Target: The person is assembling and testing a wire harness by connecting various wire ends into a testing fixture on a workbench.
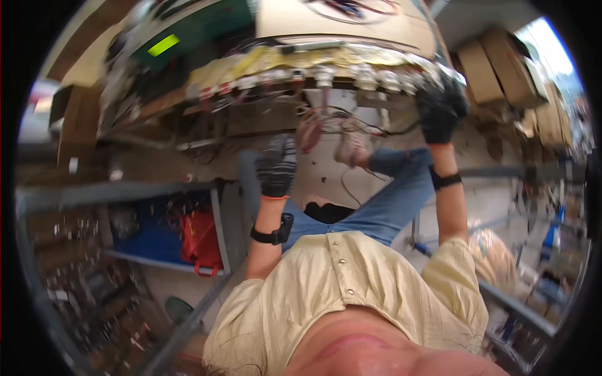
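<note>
My left hand (276, 166), in a dark striped glove with an orange cuff edge, is held above my left thigh, short of the bench. Its fingers look curled, and whatever may be inside them is hidden. Farther forward, my right hand (442, 111), in a dark glove, is at the right end of a row of pale connectors (367, 76) along the bench's front edge. Motion smears its fingers, which seem closed; I cannot make out what they hold. A dark cable (401, 131) runs from below the bench toward this hand. Yellow material (269, 61) lies behind the connectors.
A cardboard sheet (288, 22) with a coil of wires (351, 9) lies on the bench, beside a green surface (207, 31). Cardboard boxes (501, 69) stand at the right. A blue shelf (147, 235) with a red bag (200, 235) is at my left.
</note>
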A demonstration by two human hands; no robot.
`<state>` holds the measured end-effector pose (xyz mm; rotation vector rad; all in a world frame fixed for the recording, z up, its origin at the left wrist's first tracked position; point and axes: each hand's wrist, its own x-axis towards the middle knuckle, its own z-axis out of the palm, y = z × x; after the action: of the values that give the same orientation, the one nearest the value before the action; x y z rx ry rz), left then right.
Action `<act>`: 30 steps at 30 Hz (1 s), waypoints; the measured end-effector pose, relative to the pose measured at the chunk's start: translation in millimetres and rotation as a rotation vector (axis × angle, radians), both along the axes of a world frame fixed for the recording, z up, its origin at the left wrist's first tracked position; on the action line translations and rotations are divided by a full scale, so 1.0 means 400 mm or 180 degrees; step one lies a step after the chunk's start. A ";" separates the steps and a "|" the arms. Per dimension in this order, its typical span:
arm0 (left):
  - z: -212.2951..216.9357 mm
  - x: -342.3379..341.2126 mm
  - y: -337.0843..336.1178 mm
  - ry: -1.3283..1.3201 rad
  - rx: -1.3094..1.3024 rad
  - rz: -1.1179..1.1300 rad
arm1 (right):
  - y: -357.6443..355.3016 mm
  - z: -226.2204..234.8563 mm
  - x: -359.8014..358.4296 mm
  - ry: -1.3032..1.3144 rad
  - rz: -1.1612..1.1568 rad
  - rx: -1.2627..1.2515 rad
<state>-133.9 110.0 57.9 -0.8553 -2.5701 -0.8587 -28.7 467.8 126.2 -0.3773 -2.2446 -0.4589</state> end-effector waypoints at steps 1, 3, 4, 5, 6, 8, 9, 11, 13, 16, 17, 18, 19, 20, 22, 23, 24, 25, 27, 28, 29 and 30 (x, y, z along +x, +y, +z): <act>0.007 0.005 0.010 -0.0139 0.0317 0.0089 | 0.021 0.002 0.020 -0.0127 0.0044 0.0170; 0.003 0.009 -0.005 -0.0216 0.0627 0.0285 | 0.012 0.002 0.022 -0.0063 0.0099 0.0128; -0.004 0.014 -0.015 -0.0243 0.0673 0.0308 | 0.016 -0.008 0.016 -0.0154 -0.0044 0.0202; -0.012 0.017 -0.028 -0.0272 0.0724 0.0311 | 0.017 -0.024 0.007 -0.0244 -0.0207 0.0281; -0.021 0.020 -0.041 -0.0347 0.0767 0.0345 | 0.015 -0.032 -0.002 -0.0225 -0.0148 0.0283; -0.036 0.031 -0.061 -0.0320 0.0723 0.0425 | 0.015 -0.044 -0.013 -0.0386 -0.0295 0.0162; -0.040 0.035 -0.066 -0.0318 0.0672 0.0445 | 0.013 -0.043 -0.015 -0.0378 -0.0283 0.0168; -0.046 0.046 -0.074 -0.0389 0.0703 0.0468 | 0.012 -0.043 -0.015 -0.0539 -0.0480 0.0120; -0.052 0.041 -0.076 -0.0459 0.0732 0.0475 | 0.019 -0.043 -0.016 -0.0534 -0.0498 0.0167; -0.045 0.032 -0.076 -0.0485 0.0754 0.0477 | 0.041 -0.051 -0.006 -0.0410 -0.0310 0.0164; -0.037 0.021 -0.078 -0.0473 0.0794 0.0566 | 0.048 -0.053 -0.004 -0.0274 -0.0100 0.0118; -0.031 0.014 -0.082 -0.0468 0.0827 0.0670 | 0.040 -0.049 -0.007 -0.0300 -0.0096 0.0115; -0.037 -0.002 -0.087 -0.0489 0.0822 0.0675 | 0.023 -0.040 -0.015 -0.0318 -0.0110 0.0053; -0.045 -0.027 -0.089 -0.0685 0.1231 0.0784 | 0.014 -0.033 -0.019 -0.0336 -0.0123 -0.0009; -0.042 -0.075 -0.074 -0.0901 0.1634 0.0888 | 0.016 -0.031 -0.013 -0.0408 -0.0140 0.0005; -0.026 -0.102 -0.064 -0.0983 0.2161 0.0708 | 0.017 -0.029 -0.011 -0.0457 -0.0151 0.0018; 0.002 -0.122 -0.050 -0.1064 0.2688 0.0517 | 0.015 -0.022 -0.009 -0.0542 -0.0316 0.0059; 0.038 -0.137 -0.036 -0.1083 0.2687 0.0498 | 0.023 -0.025 -0.003 -0.0551 -0.0340 0.0061; 0.107 -0.172 -0.032 -0.1183 0.2356 0.0944 | 0.029 -0.029 -0.004 -0.0511 -0.0272 -0.0062; 0.056 -0.225 -0.034 -0.0785 0.2681 0.0746 | 0.024 -0.025 -0.009 -0.0501 -0.0262 -0.0075; 0.049 -0.249 -0.045 -0.0792 0.2665 0.0739 | 0.016 -0.020 -0.008 -0.0504 -0.0208 -0.0107; 0.042 -0.269 -0.060 -0.0956 0.2237 0.0720 | 0.013 -0.020 -0.007 -0.0506 -0.0154 -0.0140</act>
<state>-241.7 86.1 74.9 -0.2339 -2.2417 -1.7560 -31.4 472.9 118.3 -0.4321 -2.4072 -0.4802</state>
